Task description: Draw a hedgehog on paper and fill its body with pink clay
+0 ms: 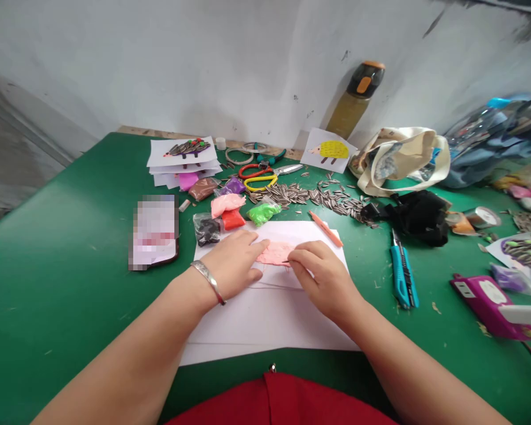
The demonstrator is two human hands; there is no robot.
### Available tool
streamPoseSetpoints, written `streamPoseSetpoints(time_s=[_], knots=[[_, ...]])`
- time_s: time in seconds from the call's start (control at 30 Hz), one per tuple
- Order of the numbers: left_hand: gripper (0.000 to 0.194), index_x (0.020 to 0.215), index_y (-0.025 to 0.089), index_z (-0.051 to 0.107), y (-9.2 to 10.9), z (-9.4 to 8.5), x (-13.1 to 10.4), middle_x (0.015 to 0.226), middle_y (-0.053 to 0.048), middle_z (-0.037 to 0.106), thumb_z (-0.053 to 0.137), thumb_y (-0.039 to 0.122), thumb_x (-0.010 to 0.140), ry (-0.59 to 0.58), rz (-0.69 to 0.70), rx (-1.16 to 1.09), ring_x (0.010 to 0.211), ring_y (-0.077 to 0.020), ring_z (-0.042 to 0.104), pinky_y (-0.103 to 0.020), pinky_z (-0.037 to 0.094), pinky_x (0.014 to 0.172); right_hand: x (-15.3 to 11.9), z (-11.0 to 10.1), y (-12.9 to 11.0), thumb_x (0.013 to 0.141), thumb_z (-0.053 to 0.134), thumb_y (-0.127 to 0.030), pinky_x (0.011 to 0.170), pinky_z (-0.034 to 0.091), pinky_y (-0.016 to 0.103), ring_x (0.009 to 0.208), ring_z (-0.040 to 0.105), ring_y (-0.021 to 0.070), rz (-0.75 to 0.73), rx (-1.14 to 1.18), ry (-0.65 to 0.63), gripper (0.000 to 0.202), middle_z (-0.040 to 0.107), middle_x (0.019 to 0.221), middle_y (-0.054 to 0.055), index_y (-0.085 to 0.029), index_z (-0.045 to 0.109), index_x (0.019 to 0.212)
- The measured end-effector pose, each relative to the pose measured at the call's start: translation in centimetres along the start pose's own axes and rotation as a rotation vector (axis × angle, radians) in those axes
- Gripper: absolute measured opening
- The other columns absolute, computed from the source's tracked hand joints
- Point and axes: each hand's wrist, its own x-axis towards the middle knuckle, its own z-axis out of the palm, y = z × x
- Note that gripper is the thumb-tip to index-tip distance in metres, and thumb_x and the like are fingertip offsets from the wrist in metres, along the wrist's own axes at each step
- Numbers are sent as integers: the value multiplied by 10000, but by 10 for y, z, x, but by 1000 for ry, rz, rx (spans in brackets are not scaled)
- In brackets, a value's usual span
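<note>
A flat patch of pink modelling clay [274, 253] is spread on a white paper sheet [265, 313], with thin drawn lines beneath it. My left hand [230, 262] lies on the paper with its fingers outstretched, fingertips at the clay's left edge; a silver bangle [209, 282] circles that wrist. The thumb and fingers of my right hand [321, 274] pinch a small dark sliver that looks like a sunflower seed [286, 261], its tip against the clay's right side. Most of the sliver is hidden by the fingers. An orange pen [326, 228] lies just beyond my right hand.
Clay packets [233, 217], sunflower seeds [287, 195] and scissors [265, 176] lie behind the paper. To the left are a blurred phone-like object [154, 231] and a hedgehog picture [183, 152]. A blue cutter [403, 274], cloth bag [402, 156] and bottle [354, 97] stand or lie rightward.
</note>
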Motion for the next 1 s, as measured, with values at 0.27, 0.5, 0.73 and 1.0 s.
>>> streamPoseSetpoints(time_s=[0.27,0.5,0.73,1.0], knots=[[257,1042,187,606,3,4,0,1062,-85,544,607,249,793,19,2,1,1011,-261,486,-381,411,893,-13,2,7,929,434,-164,695,446,326,794,559,198,59,-11,-12,193,612,819,65,-193,624,953],[249,1044,192,598,8,2,1,1067,-86,535,605,258,804,-4,-41,32,1009,-261,478,-379,409,875,-17,-1,12,914,436,-139,670,441,319,759,558,191,58,-28,-10,227,606,794,59,-167,631,1025],[286,1079,196,596,9,1,2,1065,-84,540,611,263,801,-13,-32,39,998,-256,481,-367,415,862,-18,1,17,947,441,-180,706,457,318,811,573,194,82,-31,-80,189,634,848,65,-192,629,941],[398,1193,214,567,7,4,3,1070,-92,541,607,264,800,12,-22,32,1005,-271,485,-385,414,861,-15,9,25,938,464,-175,757,445,368,838,557,216,91,-57,-89,187,633,852,80,-189,638,870]])
